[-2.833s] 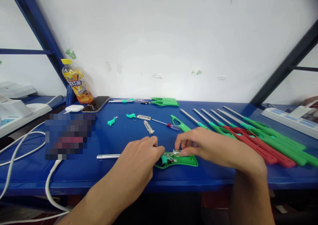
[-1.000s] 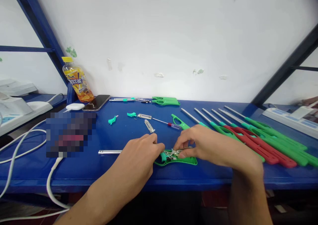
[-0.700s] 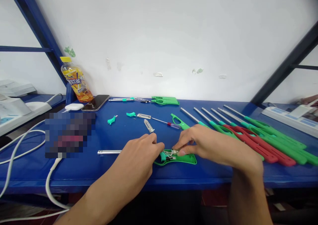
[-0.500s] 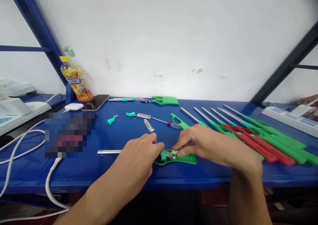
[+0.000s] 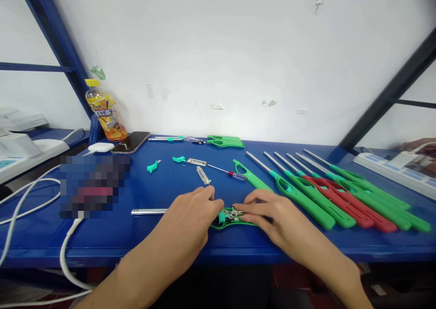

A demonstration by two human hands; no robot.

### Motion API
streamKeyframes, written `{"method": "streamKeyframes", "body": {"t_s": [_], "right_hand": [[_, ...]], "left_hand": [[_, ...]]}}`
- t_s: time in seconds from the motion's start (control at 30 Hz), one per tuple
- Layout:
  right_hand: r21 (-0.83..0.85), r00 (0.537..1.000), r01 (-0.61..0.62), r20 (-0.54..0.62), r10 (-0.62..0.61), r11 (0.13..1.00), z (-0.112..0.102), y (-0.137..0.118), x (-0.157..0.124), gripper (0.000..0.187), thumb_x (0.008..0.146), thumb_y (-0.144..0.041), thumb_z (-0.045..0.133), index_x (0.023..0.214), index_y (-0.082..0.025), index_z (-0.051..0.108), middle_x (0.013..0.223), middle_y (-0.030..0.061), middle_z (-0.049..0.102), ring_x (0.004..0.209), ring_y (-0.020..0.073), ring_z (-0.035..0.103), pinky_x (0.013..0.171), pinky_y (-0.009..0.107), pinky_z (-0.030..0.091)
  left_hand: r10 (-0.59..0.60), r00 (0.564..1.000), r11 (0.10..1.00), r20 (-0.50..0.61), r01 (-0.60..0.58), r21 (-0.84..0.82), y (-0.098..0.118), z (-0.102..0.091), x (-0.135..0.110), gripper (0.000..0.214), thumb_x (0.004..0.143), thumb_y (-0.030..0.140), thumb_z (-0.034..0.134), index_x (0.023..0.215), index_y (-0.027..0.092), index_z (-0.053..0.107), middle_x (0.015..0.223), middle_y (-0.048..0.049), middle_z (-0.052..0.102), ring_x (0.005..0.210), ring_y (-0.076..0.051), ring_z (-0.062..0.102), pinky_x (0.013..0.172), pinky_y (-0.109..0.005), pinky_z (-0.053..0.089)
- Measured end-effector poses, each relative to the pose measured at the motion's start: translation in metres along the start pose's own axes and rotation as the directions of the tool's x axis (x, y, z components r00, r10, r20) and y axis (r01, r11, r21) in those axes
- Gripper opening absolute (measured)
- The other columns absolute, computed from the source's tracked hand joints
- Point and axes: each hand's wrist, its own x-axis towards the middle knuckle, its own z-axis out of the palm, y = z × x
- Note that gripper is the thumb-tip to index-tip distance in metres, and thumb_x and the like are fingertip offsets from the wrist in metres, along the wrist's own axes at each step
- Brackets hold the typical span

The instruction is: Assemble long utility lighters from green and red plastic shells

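The green half-shell point(image 5: 235, 224) of a long-necked gas lighter lies open near the table's front edge. Its metal tube point(image 5: 149, 211) points left, passing under my left hand point(image 5: 192, 220). That hand is closed around the neck end, beside a teal trigger point(image 5: 221, 217). Thin wires point(image 5: 231, 212) lie inside the shell. My right hand point(image 5: 272, 213) pinches a small metal-and-clear lighter part point(image 5: 238, 212) at the shell; its fingers partly hide it. Farther back are two clear fuel tanks point(image 5: 203, 176), a screwdriver point(image 5: 236, 176) and another green shell half point(image 5: 254, 178).
Several green and red lighters point(image 5: 327, 188) lie in a row on the right. Teal triggers point(image 5: 152, 166), metal tubes point(image 5: 166, 138) and stacked green shells point(image 5: 225, 141) sit farther back. A phone point(image 5: 131, 142), a drink bottle point(image 5: 106, 113) and white cables point(image 5: 70, 250) occupy the left.
My right hand has turned and lowered, its wrist now flatter, its fingertips still at the small part in the shell. My left hand stays on the neck end. The view has shifted slightly.
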Motion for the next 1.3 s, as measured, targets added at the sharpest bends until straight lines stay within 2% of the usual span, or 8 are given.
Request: {"method": "streamKeyframes", "body": {"t_s": [0.13, 0.33, 0.43, 0.7, 1.0, 1.17, 1.3], "right_hand": [[-0.026, 0.996, 0.016, -0.086, -0.018, 1.0, 0.014, 0.003, -0.011, 0.035, 0.11, -0.021, 0.051, 0.136, -0.033, 0.072, 0.122, 0.0048, 0.069, 0.108, 0.0214, 0.068, 0.094, 0.035, 0.054], [0.007, 0.99, 0.023, -0.137, -0.022, 1.0, 0.015, 0.001, -0.014, 0.027, 0.109, -0.028, 0.055, 0.13, -0.031, 0.072, 0.12, 0.0033, 0.071, 0.109, 0.0218, 0.068, 0.097, 0.036, 0.055], [0.043, 0.991, 0.042, -0.125, -0.037, 0.998, 0.014, -0.001, -0.015, 0.024, 0.11, -0.029, 0.053, 0.121, -0.029, 0.074, 0.117, 0.0034, 0.072, 0.107, 0.0211, 0.068, 0.096, 0.036, 0.055], [0.052, 0.993, 0.061, -0.104, -0.056, 0.997, 0.012, -0.001, -0.015, 0.028, 0.111, -0.026, 0.051, 0.12, -0.031, 0.076, 0.117, 0.0053, 0.071, 0.107, 0.0222, 0.067, 0.095, 0.038, 0.055], [0.05, 0.992, 0.056, -0.113, -0.05, 0.997, 0.012, -0.001, -0.015, 0.029, 0.11, -0.025, 0.054, 0.126, -0.034, 0.076, 0.116, 0.0027, 0.071, 0.106, 0.0205, 0.067, 0.095, 0.037, 0.054], [0.046, 0.992, 0.061, -0.118, -0.055, 0.997, 0.013, -0.002, -0.015, 0.029, 0.11, -0.025, 0.054, 0.127, -0.033, 0.075, 0.116, 0.0028, 0.072, 0.106, 0.0207, 0.067, 0.095, 0.037, 0.054], [0.02, 0.991, 0.072, -0.116, -0.069, 0.997, 0.012, -0.002, -0.016, 0.03, 0.109, -0.024, 0.054, 0.127, -0.033, 0.076, 0.116, 0.004, 0.073, 0.106, 0.0217, 0.068, 0.094, 0.038, 0.055]], "left_hand": [[-0.02, 0.999, 0.996, 0.047, 0.024, -0.082, 0.002, -0.005, -0.002, 0.04, 0.085, -0.009, 0.043, 0.094, 0.022, 0.067, 0.103, -0.0035, 0.062, 0.084, -0.021, 0.064, 0.07, -0.033, 0.046], [0.027, 0.999, 0.998, 0.027, -0.025, -0.063, -0.002, -0.002, -0.001, 0.045, 0.086, -0.01, 0.043, 0.101, 0.024, 0.067, 0.102, -0.0013, 0.064, 0.083, -0.021, 0.065, 0.068, -0.033, 0.044], [0.072, 0.997, 0.996, -0.006, -0.073, -0.047, -0.005, 0.0, 0.0, 0.046, 0.086, -0.01, 0.044, 0.106, 0.026, 0.066, 0.104, -0.0011, 0.065, 0.087, -0.022, 0.066, 0.068, -0.034, 0.043], [0.142, 0.99, 0.99, -0.007, -0.142, -0.023, -0.006, 0.002, -0.001, 0.05, 0.083, -0.008, 0.047, 0.116, 0.027, 0.063, 0.112, -0.002, 0.067, 0.096, -0.024, 0.066, 0.074, -0.036, 0.048], [0.153, 0.988, 0.988, -0.015, -0.153, 0.002, -0.002, 0.004, 0.0, 0.057, 0.073, -0.006, 0.053, 0.12, 0.027, 0.057, 0.118, -0.004, 0.064, 0.101, -0.026, 0.063, 0.08, -0.038, 0.052], [0.149, 0.989, 0.989, -0.01, -0.149, -0.011, -0.002, 0.003, 0.0, 0.052, 0.075, -0.007, 0.051, 0.114, 0.026, 0.056, 0.113, -0.0035, 0.065, 0.099, -0.026, 0.064, 0.08, -0.039, 0.053], [0.139, 0.99, 0.99, 0.004, -0.139, 0.004, -0.001, 0.004, 0.0, 0.052, 0.076, -0.006, 0.053, 0.116, 0.027, 0.056, 0.117, -0.0046, 0.063, 0.101, -0.026, 0.064, 0.079, -0.039, 0.054]]}}
